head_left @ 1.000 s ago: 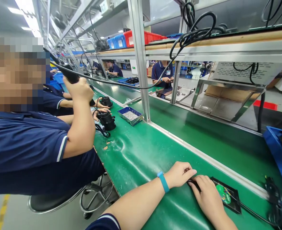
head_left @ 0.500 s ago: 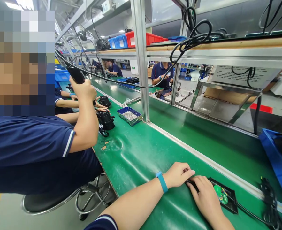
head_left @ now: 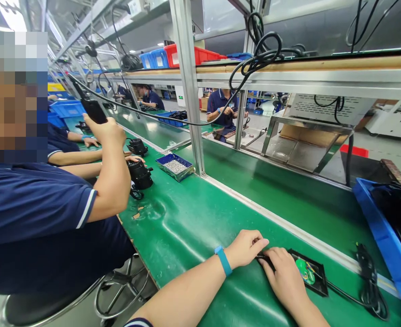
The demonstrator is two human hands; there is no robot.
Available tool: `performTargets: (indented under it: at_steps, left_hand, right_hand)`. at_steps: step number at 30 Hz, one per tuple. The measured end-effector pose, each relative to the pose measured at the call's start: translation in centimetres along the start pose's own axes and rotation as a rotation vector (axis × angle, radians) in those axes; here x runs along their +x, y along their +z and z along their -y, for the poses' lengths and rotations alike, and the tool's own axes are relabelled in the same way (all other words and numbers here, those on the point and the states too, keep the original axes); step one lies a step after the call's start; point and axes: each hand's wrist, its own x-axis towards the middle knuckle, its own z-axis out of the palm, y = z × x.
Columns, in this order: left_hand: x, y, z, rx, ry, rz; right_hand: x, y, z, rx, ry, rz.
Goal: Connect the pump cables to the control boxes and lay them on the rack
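My left hand (head_left: 249,248), with a teal band at the wrist, is closed low over the green bench. A short length of black cable (head_left: 262,257) runs between it and my right hand (head_left: 284,274), whose fingers are closed round that cable. The left fingertips are partly hidden. Just right of my right hand lies an open black housing (head_left: 319,282) holding a green circuit board (head_left: 304,271) with thin coloured wires. From the housing's right end a black cord leads to a bundled coil of cord (head_left: 368,281).
Close on my left a co-worker (head_left: 33,204) sits on a stool, holding up a black power screwdriver (head_left: 94,111). Black round units (head_left: 139,175) and a blue tray of small metal parts (head_left: 175,166) stand farther along. A blue bin (head_left: 380,227) is at right; an upright post (head_left: 189,91) rises ahead.
The view has turned slightly right, so everything sits farther left in the picture. Both my hands keep nearly the same pose at the cable. The co-worker's raised screwdriver is still up.
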Motion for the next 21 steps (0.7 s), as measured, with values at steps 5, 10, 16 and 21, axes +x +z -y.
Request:
performTargets:
  at_steps: [5,10,16,21]
  left_hand:
    - [0.3,-0.3,0.4,0.012,0.008,-0.016]
    - [2.0,-0.7,1.5,0.043,-0.075,-0.172]
    - [-7.3,-4.8,1.8,0.441,0.018,-0.212]
    - [-17.2,-9.2,2.2,1.216,0.234,-0.043]
  right_hand:
    - [0.6,0.1,1.2,-0.076,0.027,0.024]
    - [1.9,-0.1,2.0,-0.130,0.080,0.066]
    - [1.6,-0.7,2.5,-0.111,0.088,0.099]
    - [0.9,0.4,5.4,-0.148,0.040,0.113]
